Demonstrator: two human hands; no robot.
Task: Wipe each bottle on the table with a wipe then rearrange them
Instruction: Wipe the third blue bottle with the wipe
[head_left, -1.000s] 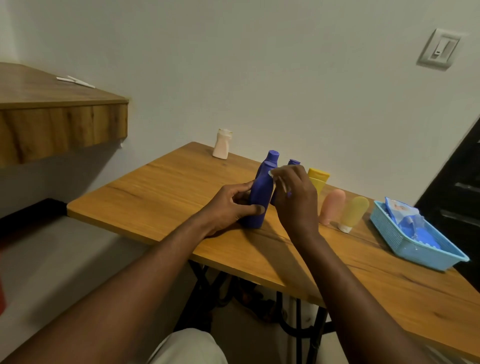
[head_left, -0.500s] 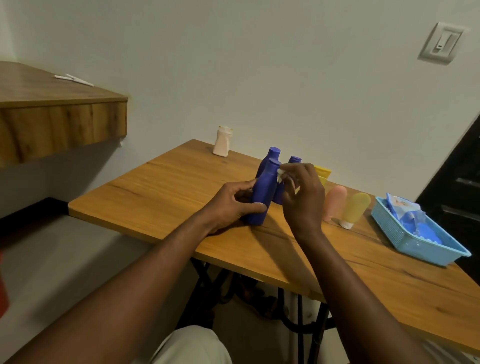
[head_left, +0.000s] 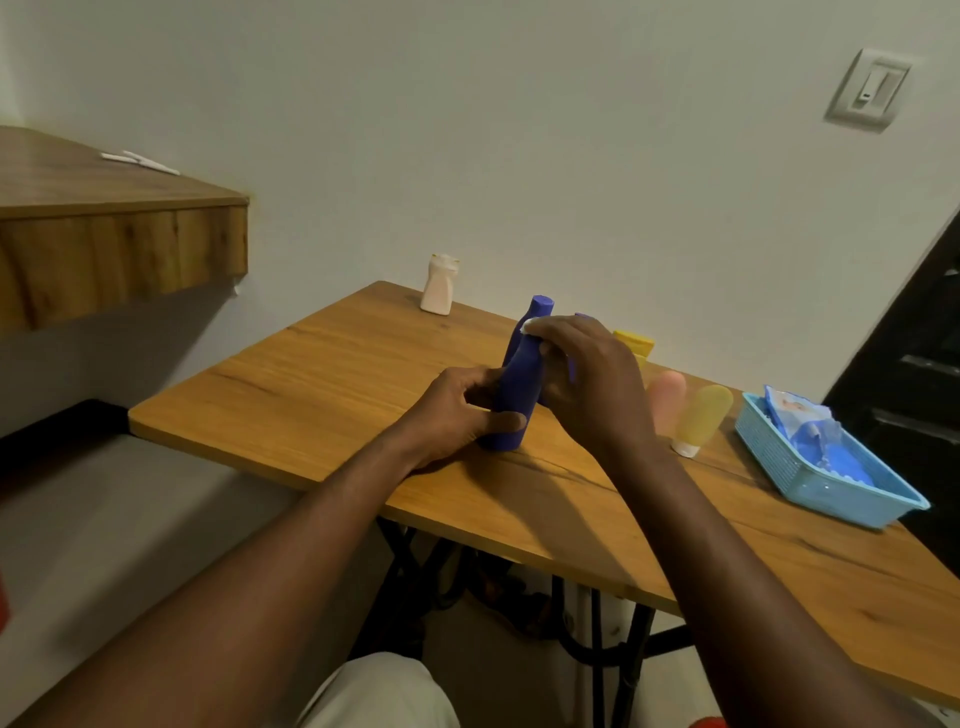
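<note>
1. One blue bottle (head_left: 519, 382) rests its base near the middle of the table (head_left: 311, 374). The left hand (head_left: 452, 415) grips its lower body, fingers curled round it.
2. The right hand (head_left: 592, 374) pinches a white wipe (head_left: 529, 326) against the bottle's neck. Wiping of this bottle is judged under way.
3. A second blue bottle (head_left: 541, 306), yellow bottle (head_left: 634, 343), pink tube (head_left: 667, 395), yellow tube (head_left: 701, 415) and white bottle (head_left: 440, 285) stand behind. Which of these are already wiped cannot be told.
4. Rearranging appears not yet done.
</note>
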